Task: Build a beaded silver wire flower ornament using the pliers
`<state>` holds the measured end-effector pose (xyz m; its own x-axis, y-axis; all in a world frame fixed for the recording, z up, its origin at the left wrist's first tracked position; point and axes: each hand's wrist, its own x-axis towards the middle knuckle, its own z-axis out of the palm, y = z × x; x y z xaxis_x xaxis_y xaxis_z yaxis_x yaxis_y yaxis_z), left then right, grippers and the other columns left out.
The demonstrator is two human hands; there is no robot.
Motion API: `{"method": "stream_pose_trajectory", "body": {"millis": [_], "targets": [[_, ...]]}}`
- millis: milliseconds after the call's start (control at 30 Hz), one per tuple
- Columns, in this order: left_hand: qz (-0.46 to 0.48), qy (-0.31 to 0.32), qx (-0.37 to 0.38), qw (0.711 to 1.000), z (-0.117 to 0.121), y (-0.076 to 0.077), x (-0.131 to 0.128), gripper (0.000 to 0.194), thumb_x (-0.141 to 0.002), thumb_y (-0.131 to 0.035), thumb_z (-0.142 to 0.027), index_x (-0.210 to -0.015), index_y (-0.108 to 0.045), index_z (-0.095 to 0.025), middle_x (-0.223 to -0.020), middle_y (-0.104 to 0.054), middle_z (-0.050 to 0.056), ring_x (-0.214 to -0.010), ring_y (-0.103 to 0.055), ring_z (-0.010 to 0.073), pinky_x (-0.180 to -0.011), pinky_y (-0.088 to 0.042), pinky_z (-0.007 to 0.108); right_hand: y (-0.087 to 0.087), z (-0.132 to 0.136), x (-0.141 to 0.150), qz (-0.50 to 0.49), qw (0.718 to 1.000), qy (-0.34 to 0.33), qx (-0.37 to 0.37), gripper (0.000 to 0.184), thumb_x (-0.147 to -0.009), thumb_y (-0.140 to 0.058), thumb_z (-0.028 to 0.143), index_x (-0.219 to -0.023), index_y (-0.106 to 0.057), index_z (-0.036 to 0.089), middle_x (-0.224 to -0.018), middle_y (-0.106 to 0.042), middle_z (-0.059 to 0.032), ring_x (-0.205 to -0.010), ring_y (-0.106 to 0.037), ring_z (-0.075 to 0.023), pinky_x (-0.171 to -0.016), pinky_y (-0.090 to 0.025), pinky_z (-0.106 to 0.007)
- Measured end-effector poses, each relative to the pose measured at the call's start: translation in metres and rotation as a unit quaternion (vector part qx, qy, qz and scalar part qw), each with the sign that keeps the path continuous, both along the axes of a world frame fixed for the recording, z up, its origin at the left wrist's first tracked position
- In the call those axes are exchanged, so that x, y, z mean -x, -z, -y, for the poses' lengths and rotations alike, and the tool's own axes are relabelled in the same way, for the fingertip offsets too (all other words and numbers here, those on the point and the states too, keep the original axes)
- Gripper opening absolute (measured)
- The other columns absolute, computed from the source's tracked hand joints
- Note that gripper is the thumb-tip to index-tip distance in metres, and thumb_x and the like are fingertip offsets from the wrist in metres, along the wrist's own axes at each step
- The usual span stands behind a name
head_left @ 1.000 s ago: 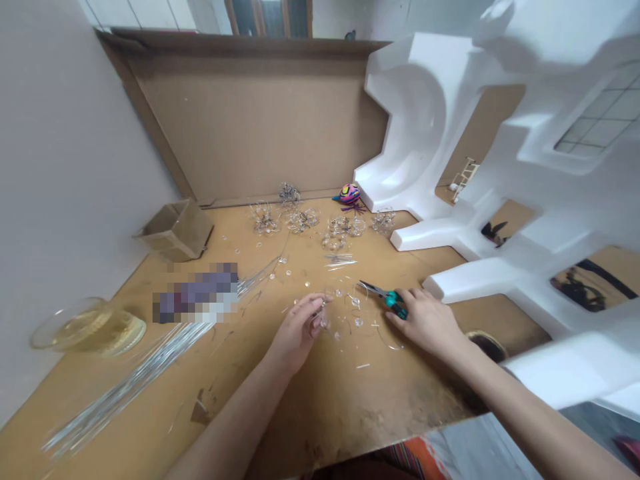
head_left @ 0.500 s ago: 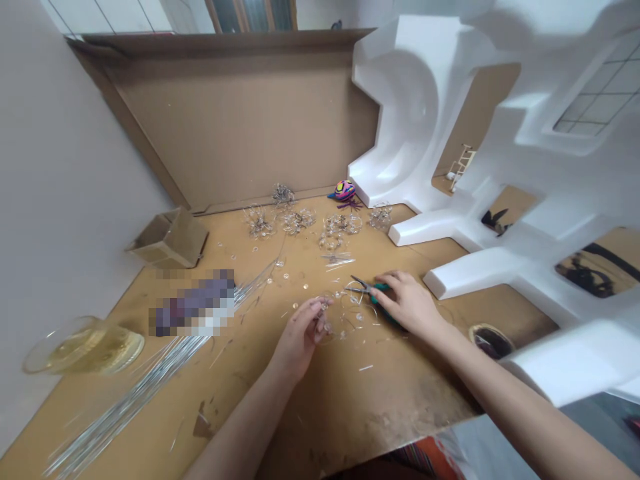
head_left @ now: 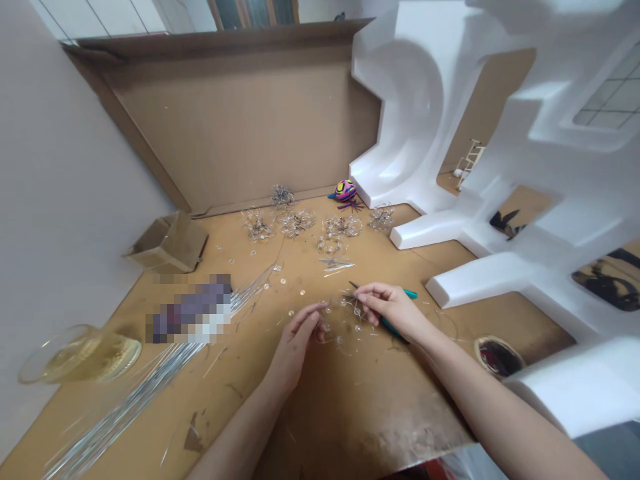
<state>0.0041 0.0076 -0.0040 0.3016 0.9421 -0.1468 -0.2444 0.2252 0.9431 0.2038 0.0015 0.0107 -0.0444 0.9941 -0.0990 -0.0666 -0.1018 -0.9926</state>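
A big white foam shape with curved walls and square holes fills the right side of the view. A flat brown cardboard sheet stands along the back edge of the tan wooden counter, and a plain grey wall runs down its left edge.

Near the left edge sit a small open cardboard box and a clear glass bowl with yellow liquid in it. A long bundle of thin shiny wires lies by the near left corner, next to a purple and white thing that is too blurred to tell. A round dark dish sits near the right edge. A bright striped egg shape rests by the back edge.

Along the back lie about six round clumps of wire and clear beads that look made up. The wire bundle and some loose clear beads are left over.

Near the middle of the counter, a loose tangle of wire and beads lies between the hands. It looks less done than the clumps. The left hand has its fingers curled close to the tangle, but I cannot tell if they pinch it. The right hand has its fingers closed around green-handled pliers, whose thin tips point left.
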Motion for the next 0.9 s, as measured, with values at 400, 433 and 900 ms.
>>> {"method": "stream_pose_trajectory", "body": {"millis": [400, 433, 900], "targets": [[0.142, 0.054, 0.082, 0.985, 0.000, -0.005, 0.004, 0.033, -0.068, -0.068, -0.016, -0.101, -0.064, -0.024, -0.084, -0.058, 0.000, -0.047, -0.037, 0.0012, -0.043, -0.031, 0.016, 0.000, 0.002, 0.000, -0.206, 0.973, -0.071, 0.075, 0.027, -0.073, -0.066, 0.036, -0.088, -0.059, 0.014, -0.052, -0.040, 0.0085, -0.038, -0.034, -0.0026, -0.037, -0.022, -0.017], [0.149, 0.065, 0.091, 0.983, 0.000, -0.004, 0.004, 0.033, -0.068, -0.068, -0.016, -0.100, -0.064, -0.024, -0.083, -0.058, 0.000, -0.044, -0.033, 0.0003, -0.042, -0.029, 0.016, 0.002, 0.002, 0.002, -0.204, 0.973, -0.074, 0.075, 0.029, -0.072, -0.067, 0.036, -0.089, -0.059, 0.015, -0.052, -0.042, 0.0081, -0.038, -0.035, -0.0029, -0.037, -0.023, -0.018], [-0.051, 0.106, -0.050, 0.992, 0.002, -0.007, 0.011, 0.055, -0.072, -0.066, -0.020, -0.124, -0.051, -0.029, -0.110, -0.058, 0.008, -0.091, -0.054, 0.0206, -0.077, -0.043, 0.030, 0.001, 0.006, 0.007, -0.315, 0.935, -0.095, 0.131, 0.022, -0.075, -0.066, 0.028, -0.090, -0.058, 0.016, -0.051, -0.034, 0.0093, -0.037, -0.026, -0.0009, -0.035, -0.016, -0.015]]}}
